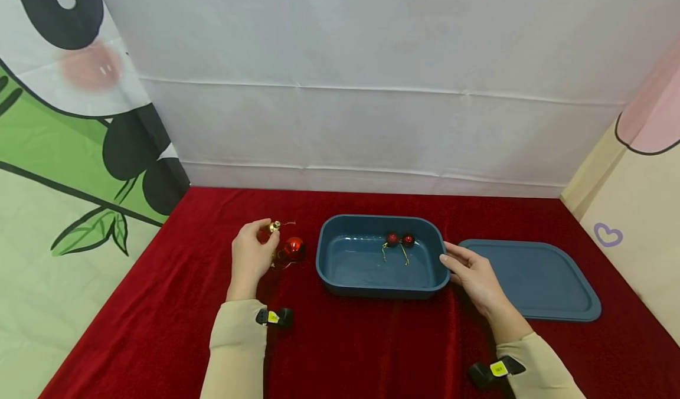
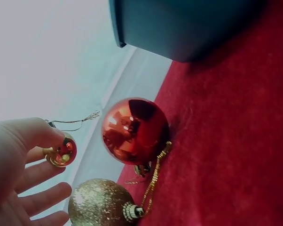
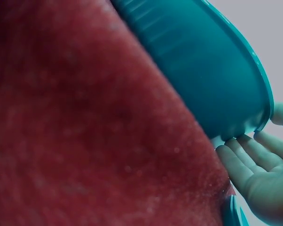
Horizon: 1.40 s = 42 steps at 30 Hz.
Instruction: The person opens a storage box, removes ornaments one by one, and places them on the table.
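My left hand (image 1: 252,259) pinches a small shiny gold bauble (image 2: 66,151) with a thin hanging loop between thumb and index finger. Close beside that hand lie a larger shiny red bauble (image 1: 294,248) and a glittery gold bauble (image 2: 100,201), which the hand mostly hides in the head view. The blue rectangular box (image 1: 380,292) stands uncovered in the middle. Two small red baubles (image 1: 392,239) with gold strings lie inside it, toward the back right. My right hand (image 1: 477,276) grips the box's right end, thumb at the rim and fingers against the outer wall.
A blue lid (image 1: 536,281) lies flat on the red cloth (image 1: 361,352), right of the box and behind the right hand. A white sheet (image 1: 372,127) hangs behind the table, with printed cloth (image 1: 79,151) along the left side.
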Tool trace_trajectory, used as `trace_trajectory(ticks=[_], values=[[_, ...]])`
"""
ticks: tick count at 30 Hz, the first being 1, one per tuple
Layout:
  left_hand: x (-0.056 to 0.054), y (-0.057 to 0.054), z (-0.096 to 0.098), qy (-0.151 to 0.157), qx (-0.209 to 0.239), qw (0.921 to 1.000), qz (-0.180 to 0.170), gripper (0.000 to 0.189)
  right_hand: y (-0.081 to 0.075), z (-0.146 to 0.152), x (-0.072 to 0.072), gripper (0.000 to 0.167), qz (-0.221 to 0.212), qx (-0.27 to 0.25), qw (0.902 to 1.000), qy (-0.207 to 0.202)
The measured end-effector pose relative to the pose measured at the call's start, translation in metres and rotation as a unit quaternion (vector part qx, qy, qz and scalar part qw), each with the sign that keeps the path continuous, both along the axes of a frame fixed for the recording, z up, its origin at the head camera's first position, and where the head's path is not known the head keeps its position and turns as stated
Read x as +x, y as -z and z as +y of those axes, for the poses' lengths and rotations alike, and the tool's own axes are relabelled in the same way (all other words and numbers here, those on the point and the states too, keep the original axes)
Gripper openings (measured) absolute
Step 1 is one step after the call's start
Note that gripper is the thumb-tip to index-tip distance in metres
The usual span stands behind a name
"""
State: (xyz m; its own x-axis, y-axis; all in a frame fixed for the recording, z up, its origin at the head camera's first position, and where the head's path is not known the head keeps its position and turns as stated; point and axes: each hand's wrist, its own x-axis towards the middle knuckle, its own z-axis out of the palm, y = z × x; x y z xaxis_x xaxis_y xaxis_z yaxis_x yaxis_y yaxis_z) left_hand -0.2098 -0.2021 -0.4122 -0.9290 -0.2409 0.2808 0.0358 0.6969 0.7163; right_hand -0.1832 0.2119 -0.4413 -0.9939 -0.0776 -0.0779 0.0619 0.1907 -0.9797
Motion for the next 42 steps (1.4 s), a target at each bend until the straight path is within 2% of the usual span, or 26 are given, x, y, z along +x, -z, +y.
trace_trajectory(ticks=[4,10,17,34,42], values=[[-0.001,0.003,-0.001,0.011,-0.026,0.9995,-0.016,0.038,0.0,0.0,0.0,0.059,0.0,0.0,1.0,-0.001],[-0.001,0.007,-0.001,0.009,-0.068,0.9974,-0.022,0.037,0.001,-0.001,-0.001,0.059,0.004,-0.001,1.0,-0.005],[-0.001,0.012,-0.003,0.011,-0.094,0.9949,-0.035,0.037,0.0,-0.001,0.0,0.059,0.001,0.0,1.0,-0.005],[-0.003,0.017,-0.004,0.03,-0.129,0.9887,-0.071,0.039,0.001,0.0,0.0,0.059,-0.002,-0.006,1.0,-0.002],[-0.003,0.02,-0.005,0.034,-0.132,0.9871,-0.084,0.039,-0.001,0.0,0.0,0.059,-0.002,-0.003,1.0,-0.002]])
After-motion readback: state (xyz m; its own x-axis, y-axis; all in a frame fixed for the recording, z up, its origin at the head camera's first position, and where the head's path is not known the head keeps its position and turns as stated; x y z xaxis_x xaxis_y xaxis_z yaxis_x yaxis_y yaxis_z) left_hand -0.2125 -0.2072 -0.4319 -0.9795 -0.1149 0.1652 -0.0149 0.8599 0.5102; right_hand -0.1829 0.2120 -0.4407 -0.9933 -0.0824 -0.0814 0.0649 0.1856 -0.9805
